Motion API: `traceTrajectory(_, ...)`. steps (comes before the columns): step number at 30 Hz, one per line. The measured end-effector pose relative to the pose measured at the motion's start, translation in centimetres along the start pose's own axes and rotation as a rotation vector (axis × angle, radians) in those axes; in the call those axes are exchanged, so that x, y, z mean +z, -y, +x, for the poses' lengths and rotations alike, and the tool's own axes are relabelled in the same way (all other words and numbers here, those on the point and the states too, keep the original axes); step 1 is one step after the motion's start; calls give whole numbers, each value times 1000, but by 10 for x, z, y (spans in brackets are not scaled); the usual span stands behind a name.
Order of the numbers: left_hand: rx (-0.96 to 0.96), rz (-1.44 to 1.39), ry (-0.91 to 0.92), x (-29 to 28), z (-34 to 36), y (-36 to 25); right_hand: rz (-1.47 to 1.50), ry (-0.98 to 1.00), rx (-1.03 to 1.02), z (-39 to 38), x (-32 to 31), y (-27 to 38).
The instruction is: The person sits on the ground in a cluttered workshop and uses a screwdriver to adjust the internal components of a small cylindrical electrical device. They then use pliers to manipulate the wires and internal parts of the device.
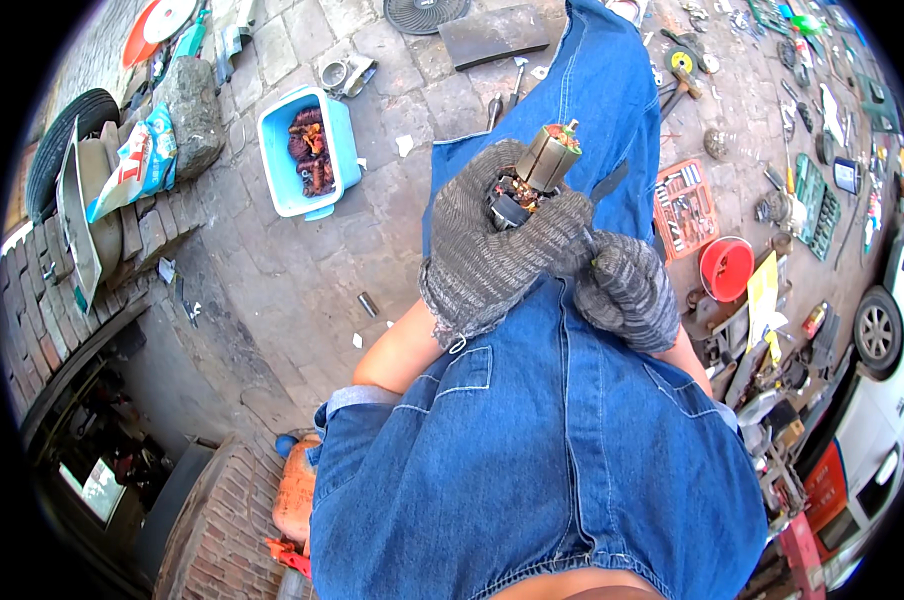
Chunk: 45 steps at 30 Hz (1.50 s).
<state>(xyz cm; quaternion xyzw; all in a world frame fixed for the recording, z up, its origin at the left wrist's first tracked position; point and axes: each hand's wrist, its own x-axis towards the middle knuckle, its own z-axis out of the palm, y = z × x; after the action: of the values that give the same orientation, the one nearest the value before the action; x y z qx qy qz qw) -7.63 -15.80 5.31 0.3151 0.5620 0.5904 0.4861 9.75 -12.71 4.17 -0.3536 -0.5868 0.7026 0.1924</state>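
Observation:
My left hand (502, 230), in a grey knitted glove, is closed around an electric motor armature (547, 163). The armature's slotted metal core and shaft tip point up and away from me, with torn copper wires around its lower end. My right hand (627, 290), gloved alike, is closed just right of the left one, and the two touch. A dark, narrow knife blade (610, 181) sticks out beyond the left thumb, in line with my right fist; its handle is hidden by the gloves. Both hands are above my lap, over blue denim clothing (532, 420).
A light blue basin (274, 170) with reddish-brown copper windings stands at left on the paving. At right are a red bucket (727, 268), an orange tool case (685, 207), a green socket case (820, 205), scattered tools and a white car (882, 400). A stone block (185, 118) lies far left.

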Motion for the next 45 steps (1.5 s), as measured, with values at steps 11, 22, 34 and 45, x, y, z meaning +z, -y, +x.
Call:
traceTrajectory(11,-38,59,-8,-1,2,-1,95,19,216,-1,4,17)
traceTrajectory(22,-55,157,260,-8,6,-5,178,34,151,-4,-7,-6)
traceTrajectory(34,10,110,68,-2,5,3,-230,-128,-82,-8,-14,13)
traceTrajectory(45,85,225,93,-7,4,8,-424,-125,-62,-7,-15,18)
